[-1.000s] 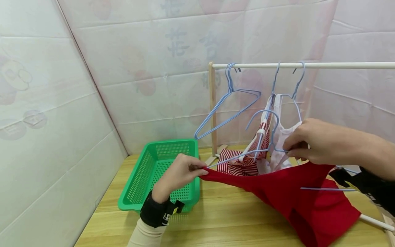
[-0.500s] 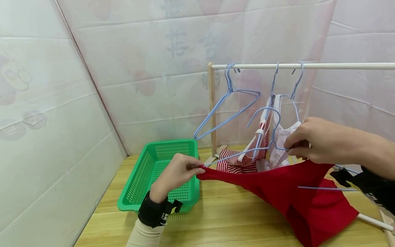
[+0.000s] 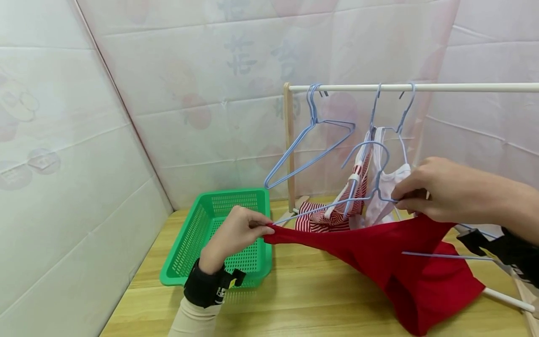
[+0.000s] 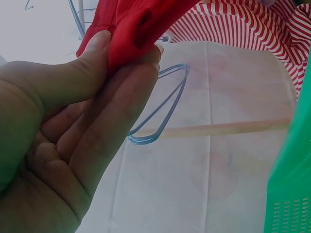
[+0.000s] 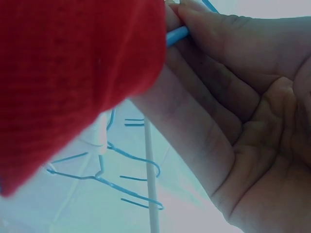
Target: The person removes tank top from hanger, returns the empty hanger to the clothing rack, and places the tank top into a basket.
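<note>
My left hand [image 3: 237, 236] pinches the edge of a red garment [image 3: 358, 250] between thumb and fingers, at the left end of a light-blue hanger [image 3: 377, 181]. The left wrist view shows the red cloth [image 4: 127, 36] folded over between thumb and fingertips. My right hand [image 3: 429, 189] pinches the hanger's right arm close to its neck; in the right wrist view a short piece of blue hanger [image 5: 177, 36] shows at the fingertips beside the cloth. The garment's top edge stretches between the hands, and its lower part drapes down to the right. The hanger's hook points up, off the rail.
A green basket [image 3: 173, 262] stands on the wooden table [image 3: 311, 299] at left. Behind the hands is a rack with a white rail [image 3: 463, 87], bearing bare blue hangers [image 3: 290, 154], a red-striped garment [image 3: 309, 220] and a white top [image 3: 389, 180]. Another blue rod [image 3: 442, 255] crosses the red cloth.
My left hand has shifted slightly left with the garment's edge. The hanger's hook has risen a little and moved right. Both hands keep their hold.
</note>
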The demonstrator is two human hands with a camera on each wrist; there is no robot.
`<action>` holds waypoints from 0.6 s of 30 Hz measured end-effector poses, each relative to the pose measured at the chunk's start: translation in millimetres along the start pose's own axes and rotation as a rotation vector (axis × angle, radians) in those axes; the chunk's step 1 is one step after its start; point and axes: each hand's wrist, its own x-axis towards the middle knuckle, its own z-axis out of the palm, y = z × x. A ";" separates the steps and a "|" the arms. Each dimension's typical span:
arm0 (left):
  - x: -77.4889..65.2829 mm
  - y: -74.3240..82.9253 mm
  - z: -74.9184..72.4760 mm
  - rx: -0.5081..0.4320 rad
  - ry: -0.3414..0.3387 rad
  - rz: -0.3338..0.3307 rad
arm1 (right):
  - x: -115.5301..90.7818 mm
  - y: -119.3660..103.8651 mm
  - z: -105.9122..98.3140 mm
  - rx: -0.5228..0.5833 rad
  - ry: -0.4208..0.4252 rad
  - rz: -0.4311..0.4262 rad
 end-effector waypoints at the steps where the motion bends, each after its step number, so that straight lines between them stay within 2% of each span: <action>1: 0.0 -0.5 -0.1 0.002 -0.001 0.001 | -0.9 0.1 -0.3 -0.006 -0.002 0.007; 5: -0.3 -2.2 -0.5 0.002 -0.002 -0.003 | -4.0 1.0 -1.6 -0.022 -0.002 0.015; 10: -0.7 -2.3 -0.8 -0.004 -0.006 -0.021 | -7.7 4.7 -4.4 -0.030 0.023 -0.015; 18: -0.6 -2.2 -0.3 -0.020 -0.009 -0.008 | -10.7 6.8 -8.2 -0.019 0.074 -0.005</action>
